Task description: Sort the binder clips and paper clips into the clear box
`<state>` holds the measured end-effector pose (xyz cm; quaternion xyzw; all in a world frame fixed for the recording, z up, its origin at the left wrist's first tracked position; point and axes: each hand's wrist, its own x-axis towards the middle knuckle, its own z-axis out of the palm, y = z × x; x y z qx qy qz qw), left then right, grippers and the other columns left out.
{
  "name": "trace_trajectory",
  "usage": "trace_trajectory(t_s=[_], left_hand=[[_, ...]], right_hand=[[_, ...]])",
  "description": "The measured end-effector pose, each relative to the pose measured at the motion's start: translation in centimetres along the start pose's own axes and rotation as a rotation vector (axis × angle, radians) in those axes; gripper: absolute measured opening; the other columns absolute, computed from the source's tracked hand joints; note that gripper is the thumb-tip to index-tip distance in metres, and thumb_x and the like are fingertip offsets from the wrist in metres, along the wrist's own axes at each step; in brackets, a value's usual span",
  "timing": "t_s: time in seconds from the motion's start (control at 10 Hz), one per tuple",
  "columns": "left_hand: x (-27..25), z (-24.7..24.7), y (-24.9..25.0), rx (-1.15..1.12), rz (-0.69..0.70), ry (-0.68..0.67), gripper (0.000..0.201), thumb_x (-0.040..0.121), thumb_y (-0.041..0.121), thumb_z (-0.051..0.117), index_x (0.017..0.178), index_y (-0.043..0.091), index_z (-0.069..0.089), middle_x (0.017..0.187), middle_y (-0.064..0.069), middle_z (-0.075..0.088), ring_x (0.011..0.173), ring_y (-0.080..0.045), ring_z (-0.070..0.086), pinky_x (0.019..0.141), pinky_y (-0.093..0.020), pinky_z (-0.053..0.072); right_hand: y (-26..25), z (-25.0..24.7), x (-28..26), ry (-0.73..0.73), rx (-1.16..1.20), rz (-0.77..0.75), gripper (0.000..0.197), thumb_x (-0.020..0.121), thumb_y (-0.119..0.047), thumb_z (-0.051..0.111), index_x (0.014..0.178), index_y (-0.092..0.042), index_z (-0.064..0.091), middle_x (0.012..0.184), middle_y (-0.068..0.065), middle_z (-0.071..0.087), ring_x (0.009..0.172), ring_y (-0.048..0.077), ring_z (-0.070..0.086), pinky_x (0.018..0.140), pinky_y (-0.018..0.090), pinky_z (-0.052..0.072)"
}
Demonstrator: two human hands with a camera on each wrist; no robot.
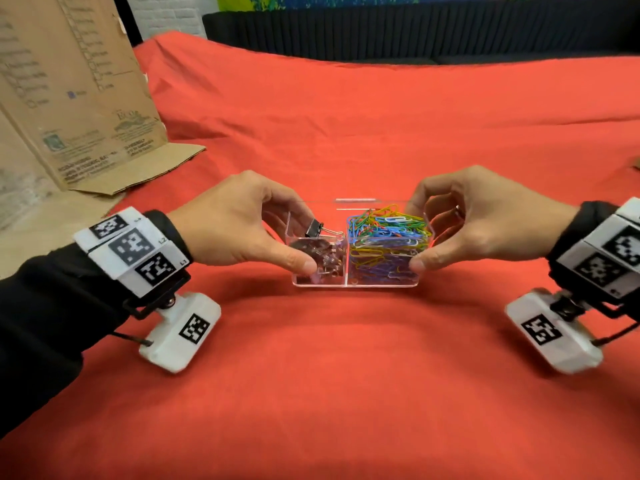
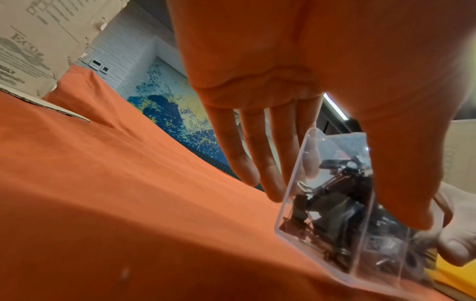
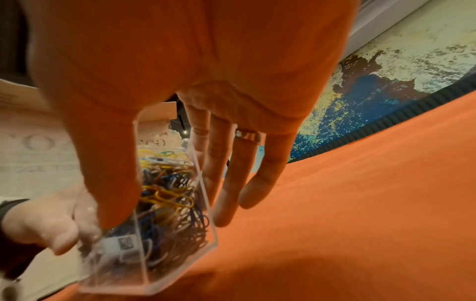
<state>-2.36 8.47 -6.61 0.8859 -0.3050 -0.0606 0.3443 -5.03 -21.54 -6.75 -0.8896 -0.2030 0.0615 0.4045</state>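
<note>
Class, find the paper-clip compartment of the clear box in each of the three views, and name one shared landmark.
Head: right half of the clear box, centre, paper clips.
Left wrist: not distinguishable; binder clips side shows.
Right wrist: lower left, behind the right hand's thumb.
Landmark: red cloth.

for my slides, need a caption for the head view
Both hands grip a clear box: binder clips left, paper clips right.

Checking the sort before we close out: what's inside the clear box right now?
The clear box has two compartments: black binder clips on the left, coloured paper clips piled on the right. Both thumbs cover parts of the front wall, so the contents behind them cannot be seen.
</note>
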Motion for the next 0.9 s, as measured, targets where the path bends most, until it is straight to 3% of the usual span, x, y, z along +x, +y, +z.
trace_trajectory(t_s=[0.2, 0.3, 0.4, 0.5, 0.7, 0.8, 0.9], left_hand=[[-0.4, 0.9, 0.2, 0.045, -0.028, -0.027, 0.044, 0.057, 0.031, 0.095, 0.095, 0.025, 0.074, 0.085, 0.013, 0.074, 0.073, -0.004, 0.066, 0.066, -0.017, 0.054], [-0.5, 1.0, 0.3, 0.057, -0.037, -0.039, 0.043, 0.058, 0.032, 0.094, 0.095, 0.027, 0.073, 0.086, 0.010, 0.074, 0.071, -0.005, 0.065, 0.068, -0.022, 0.057], [-0.4, 1.0, 0.4, 0.085, -0.052, -0.046, 0.045, 0.057, 0.037, 0.094, 0.094, 0.027, 0.072, 0.089, 0.008, 0.074, 0.078, -0.018, 0.069, 0.071, -0.032, 0.059], [-0.5, 1.0, 0.6, 0.115, -0.069, -0.046, 0.047, 0.056, 0.041, 0.094, 0.095, 0.028, 0.071, 0.090, 0.009, 0.074, 0.078, -0.019, 0.069, 0.073, -0.037, 0.059], [-0.7, 1.1, 0.9, 0.153, -0.065, -0.042, 0.047, 0.056, 0.045, 0.092, 0.094, 0.029, 0.070, 0.090, 0.011, 0.073, 0.079, -0.015, 0.069, 0.073, -0.033, 0.057], [-0.9, 1.0, 1.1, 0.173, -0.081, -0.055, 0.052, 0.054, 0.048, 0.092, 0.097, 0.031, 0.068, 0.093, 0.012, 0.072, 0.080, -0.009, 0.069, 0.075, -0.032, 0.058], [-1.7, 0.5, 0.9, 0.210, -0.123, -0.005, 0.070, 0.047, 0.062, 0.086, 0.107, 0.037, 0.061, 0.106, 0.017, 0.067, 0.090, 0.001, 0.066, 0.080, -0.028, 0.056]], right_hand=[[0.7, 1.0, -0.7, -0.019, -0.025, 0.002, 0.045, 0.058, -0.020, 0.096, 0.089, -0.024, 0.063, 0.085, 0.010, 0.074, 0.078, 0.034, 0.072, 0.074, 0.058, 0.057], [0.7, 1.0, -0.6, -0.035, -0.029, 0.002, 0.047, 0.059, -0.019, 0.095, 0.091, -0.021, 0.061, 0.086, 0.009, 0.074, 0.077, 0.033, 0.072, 0.073, 0.056, 0.057], [0.6, 1.1, -0.5, -0.046, -0.036, -0.010, 0.047, 0.059, -0.020, 0.096, 0.090, -0.024, 0.061, 0.088, 0.009, 0.074, 0.078, 0.033, 0.072, 0.075, 0.057, 0.057], [0.6, 1.0, -0.4, -0.055, -0.035, -0.003, 0.046, 0.059, -0.021, 0.096, 0.087, -0.029, 0.061, 0.089, 0.008, 0.074, 0.080, 0.034, 0.072, 0.076, 0.059, 0.056], [0.8, 0.9, -0.5, -0.064, -0.026, -0.001, 0.046, 0.060, -0.023, 0.095, 0.089, -0.030, 0.061, 0.091, 0.007, 0.074, 0.081, 0.031, 0.073, 0.078, 0.059, 0.056], [0.8, 0.9, -0.6, -0.093, -0.036, 0.002, 0.051, 0.059, -0.022, 0.095, 0.097, -0.026, 0.060, 0.096, 0.005, 0.073, 0.082, 0.027, 0.074, 0.079, 0.057, 0.057], [1.3, 0.5, -1.5, -0.029, -0.017, 0.055, 0.068, 0.053, -0.029, 0.093, 0.111, -0.024, 0.058, 0.107, 0.000, 0.068, 0.084, 0.022, 0.074, 0.077, 0.046, 0.061]])
